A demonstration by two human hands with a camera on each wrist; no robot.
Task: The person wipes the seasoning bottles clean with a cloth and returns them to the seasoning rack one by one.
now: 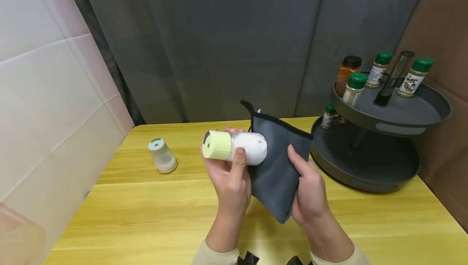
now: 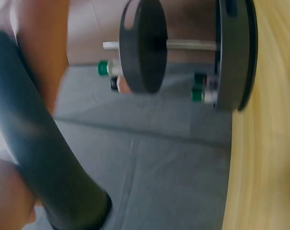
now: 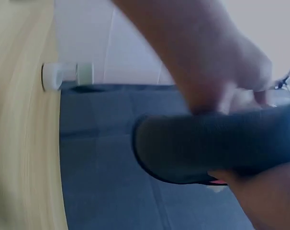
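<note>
My left hand (image 1: 231,182) grips a small clear jar of white powder (image 1: 252,148) with a pale yellow-green cap, tilted on its side above the table. The thumb lies along its near side. In my right hand (image 1: 310,190) is a dark grey cloth (image 1: 279,163) with black edging and a loop at one corner, its thumb on the front face. The jar's base end lies against the cloth. In the left wrist view the cloth (image 2: 44,129) blocks the jar; in the right wrist view the cloth (image 3: 207,146) spans between both hands.
A second powder jar (image 1: 165,160) with a pale grey-green cap stands on the wooden table (image 1: 153,216) at left. On the right is a two-tier dark turntable rack (image 1: 365,175) holding several spice bottles, green-capped (image 1: 414,78) and black-capped (image 1: 347,76). A grey curtain (image 1: 226,46) hangs behind.
</note>
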